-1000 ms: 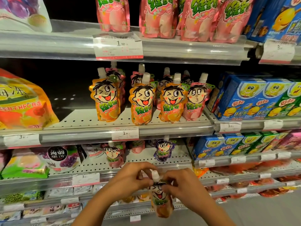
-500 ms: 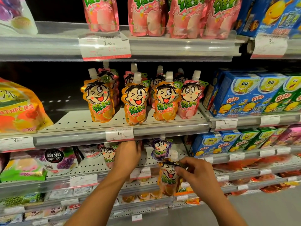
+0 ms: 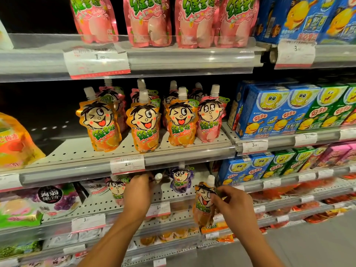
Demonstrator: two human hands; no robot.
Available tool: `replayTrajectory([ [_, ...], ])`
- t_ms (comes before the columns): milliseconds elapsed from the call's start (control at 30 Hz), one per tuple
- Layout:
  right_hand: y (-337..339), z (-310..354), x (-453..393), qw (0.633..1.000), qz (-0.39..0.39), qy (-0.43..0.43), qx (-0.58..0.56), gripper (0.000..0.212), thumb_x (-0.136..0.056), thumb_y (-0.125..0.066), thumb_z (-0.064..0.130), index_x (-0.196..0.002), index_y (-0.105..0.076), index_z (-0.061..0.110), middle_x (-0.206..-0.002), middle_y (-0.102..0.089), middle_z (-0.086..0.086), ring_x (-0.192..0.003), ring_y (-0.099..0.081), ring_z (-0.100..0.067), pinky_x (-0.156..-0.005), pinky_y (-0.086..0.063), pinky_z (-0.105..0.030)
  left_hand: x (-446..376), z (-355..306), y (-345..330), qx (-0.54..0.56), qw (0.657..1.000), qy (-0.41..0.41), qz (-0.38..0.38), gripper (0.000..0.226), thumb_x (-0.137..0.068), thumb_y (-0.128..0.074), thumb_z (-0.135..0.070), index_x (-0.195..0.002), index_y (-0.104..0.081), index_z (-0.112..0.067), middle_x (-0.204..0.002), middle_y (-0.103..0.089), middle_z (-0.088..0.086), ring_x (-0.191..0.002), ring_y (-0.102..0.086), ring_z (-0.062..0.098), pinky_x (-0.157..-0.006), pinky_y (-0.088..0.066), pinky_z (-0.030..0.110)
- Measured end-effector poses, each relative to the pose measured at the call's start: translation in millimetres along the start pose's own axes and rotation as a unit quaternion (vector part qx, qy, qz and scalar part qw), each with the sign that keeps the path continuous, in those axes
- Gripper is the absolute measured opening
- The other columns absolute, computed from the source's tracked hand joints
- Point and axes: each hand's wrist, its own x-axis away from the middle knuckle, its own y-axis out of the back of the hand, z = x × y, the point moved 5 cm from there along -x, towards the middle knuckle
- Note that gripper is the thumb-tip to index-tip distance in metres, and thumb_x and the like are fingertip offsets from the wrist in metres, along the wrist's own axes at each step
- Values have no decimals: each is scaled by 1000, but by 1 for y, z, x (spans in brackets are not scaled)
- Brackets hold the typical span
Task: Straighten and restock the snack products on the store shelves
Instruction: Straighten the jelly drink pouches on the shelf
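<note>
so the left hand (image 3: 137, 191) let go of the orange pouch (image 3: 203, 205) and reached up under the 1.90 tag (image 3: 127, 164); right hand (image 3: 232, 206) swung the pouch right of it.

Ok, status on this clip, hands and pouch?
Right hand pinching orange pouch off the shelf. Left hand gripping a white-capped pouch on the lower shelf. Purple pouch stands between them.

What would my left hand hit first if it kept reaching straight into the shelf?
Probably the white-capped pouch just past the left hand; the fingertips are already at it, maybe touching. Depth is hard to judge, and the purple pouch stands off to the right.
</note>
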Motion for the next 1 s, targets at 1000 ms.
replayTrajectory([
  [1000, -33, 5, -4, 993, -112, 17, 17, 62, -89, -70, 12, -144, -43, 20, -130, -49, -5, -89, -65, -16, -67, -50, -26, 62, -3, 24, 165, 986, -7, 32, 10, -89, -76, -25, -89, -74, -35, -83, -58, -26, -76, -51, -8, -68, -34, 11],
])
